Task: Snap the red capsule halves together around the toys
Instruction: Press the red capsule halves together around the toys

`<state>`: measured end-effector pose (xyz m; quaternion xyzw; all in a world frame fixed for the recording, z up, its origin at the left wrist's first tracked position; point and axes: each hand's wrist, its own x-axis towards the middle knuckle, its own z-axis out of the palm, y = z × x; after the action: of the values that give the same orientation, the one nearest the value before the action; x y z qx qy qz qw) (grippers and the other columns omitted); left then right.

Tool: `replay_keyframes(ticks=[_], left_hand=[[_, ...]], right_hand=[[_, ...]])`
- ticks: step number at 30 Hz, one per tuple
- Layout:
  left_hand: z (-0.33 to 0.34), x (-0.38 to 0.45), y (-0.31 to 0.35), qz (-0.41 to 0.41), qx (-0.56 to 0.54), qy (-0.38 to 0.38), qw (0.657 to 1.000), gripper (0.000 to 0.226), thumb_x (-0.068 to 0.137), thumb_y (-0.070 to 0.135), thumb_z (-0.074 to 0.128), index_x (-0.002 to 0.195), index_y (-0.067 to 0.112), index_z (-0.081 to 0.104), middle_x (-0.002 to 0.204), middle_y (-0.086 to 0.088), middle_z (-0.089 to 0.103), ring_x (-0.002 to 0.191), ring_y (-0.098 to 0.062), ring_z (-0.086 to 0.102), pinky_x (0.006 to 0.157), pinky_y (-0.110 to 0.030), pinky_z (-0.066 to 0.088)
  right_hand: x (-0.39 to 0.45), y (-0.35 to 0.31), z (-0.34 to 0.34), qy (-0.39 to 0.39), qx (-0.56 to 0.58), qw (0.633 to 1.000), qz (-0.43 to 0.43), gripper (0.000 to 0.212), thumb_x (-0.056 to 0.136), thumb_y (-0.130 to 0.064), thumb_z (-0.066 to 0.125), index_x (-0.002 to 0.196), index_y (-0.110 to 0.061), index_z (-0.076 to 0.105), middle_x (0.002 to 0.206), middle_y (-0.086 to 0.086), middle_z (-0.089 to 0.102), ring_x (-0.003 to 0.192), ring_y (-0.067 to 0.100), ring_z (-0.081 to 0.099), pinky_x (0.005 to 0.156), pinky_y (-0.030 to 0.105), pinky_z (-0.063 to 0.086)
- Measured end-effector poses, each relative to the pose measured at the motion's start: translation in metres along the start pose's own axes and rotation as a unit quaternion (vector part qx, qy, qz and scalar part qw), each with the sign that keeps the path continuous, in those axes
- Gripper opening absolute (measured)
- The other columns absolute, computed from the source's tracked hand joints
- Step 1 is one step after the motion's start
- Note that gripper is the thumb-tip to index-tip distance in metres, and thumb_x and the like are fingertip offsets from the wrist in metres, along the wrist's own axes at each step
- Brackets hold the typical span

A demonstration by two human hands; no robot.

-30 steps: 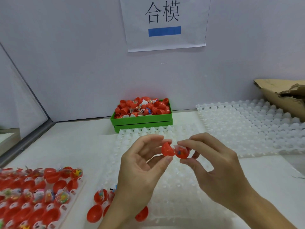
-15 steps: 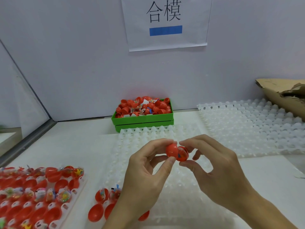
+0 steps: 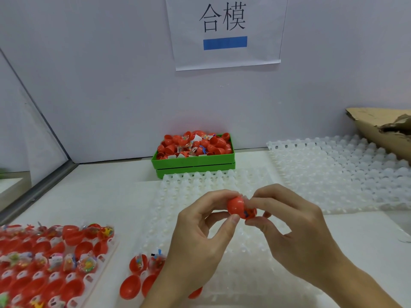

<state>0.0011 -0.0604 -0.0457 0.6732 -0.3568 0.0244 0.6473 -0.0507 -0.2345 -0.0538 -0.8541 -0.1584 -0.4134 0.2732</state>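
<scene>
The left hand (image 3: 195,236) pinches the opaque red plastic capsule half (image 3: 236,205) between thumb and forefinger, while the right hand (image 3: 295,232) grips the other, toy-filled red capsule half (image 3: 250,213) with curled fingertips. The two halves touch, tilted against each other, held between both hands above the translucent white dimpled plastic tray (image 3: 200,181). Loose red capsule shells with bagged toys (image 3: 142,272) lie near the left wrist. Farther left sits a white rack of filled red halves (image 3: 44,263). Behind the tray stands a green plastic bin of red shells (image 3: 193,161).

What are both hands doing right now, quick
Left hand: pinching the plain red capsule half.
Right hand: pinching the toy-filled capsule half, pressed against the other.
</scene>
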Motion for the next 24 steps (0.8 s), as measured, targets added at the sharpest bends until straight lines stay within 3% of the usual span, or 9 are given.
replay_keyframes(ticks=[5, 9, 16, 21, 24], left_hand=[[-0.0004, 0.0005, -0.0015, 0.0, -0.015, -0.003, 1.0, 0.029, 0.087, 0.003, 0.068, 0.111, 0.019, 0.069, 0.106, 0.004, 0.074, 0.105, -0.016, 0.069, 0.087, -0.018, 0.053], [-0.0013, 0.0005, -0.001, 0.005, -0.017, -0.002, 1.0, 0.031, 0.086, 0.0, 0.069, 0.11, 0.021, 0.07, 0.106, 0.006, 0.074, 0.104, -0.015, 0.069, 0.087, -0.017, 0.053], [-0.0004, -0.0003, -0.0002, -0.004, -0.008, 0.003, 1.0, 0.037, 0.085, -0.002, 0.07, 0.109, 0.026, 0.071, 0.106, 0.008, 0.074, 0.105, -0.013, 0.069, 0.087, -0.016, 0.053], [0.0001, 0.0005, -0.0012, -0.016, -0.001, 0.002, 1.0, 0.034, 0.084, -0.001, 0.072, 0.107, 0.023, 0.071, 0.103, 0.009, 0.074, 0.103, -0.013, 0.069, 0.087, -0.016, 0.053], [0.0006, 0.0006, -0.0023, -0.023, 0.009, 0.0, 1.0, 0.034, 0.084, -0.001, 0.073, 0.107, 0.024, 0.072, 0.103, 0.009, 0.074, 0.103, -0.013, 0.069, 0.087, -0.017, 0.053]], right_hand=[[0.0002, -0.0013, 0.0013, 0.015, 0.012, 1.0, 0.014, 0.041, 0.072, -0.005, 0.082, 0.107, -0.018, 0.065, 0.092, -0.004, 0.068, 0.083, 0.003, 0.059, 0.074, 0.007, 0.05], [0.0008, -0.0007, 0.0019, 0.01, 0.009, 1.0, 0.003, 0.029, 0.075, -0.003, 0.078, 0.103, -0.01, 0.072, 0.094, -0.002, 0.065, 0.084, 0.001, 0.056, 0.075, 0.008, 0.049], [-0.002, 0.0014, 0.0053, -0.017, 0.029, 0.999, 0.008, 0.033, 0.077, 0.009, 0.076, 0.101, -0.014, 0.072, 0.098, -0.004, 0.055, 0.079, -0.003, 0.057, 0.073, 0.008, 0.045], [-0.0008, -0.003, 0.0061, 0.016, 0.087, 0.994, 0.07, 0.057, 0.073, 0.005, 0.082, 0.104, -0.032, 0.052, 0.094, -0.022, 0.058, 0.085, 0.005, 0.063, 0.071, 0.017, 0.053], [-0.0016, -0.0037, 0.0069, 0.02, 0.075, 0.994, 0.081, 0.064, 0.07, 0.002, 0.085, 0.107, -0.035, 0.048, 0.095, -0.025, 0.059, 0.086, 0.006, 0.063, 0.071, 0.021, 0.053]])
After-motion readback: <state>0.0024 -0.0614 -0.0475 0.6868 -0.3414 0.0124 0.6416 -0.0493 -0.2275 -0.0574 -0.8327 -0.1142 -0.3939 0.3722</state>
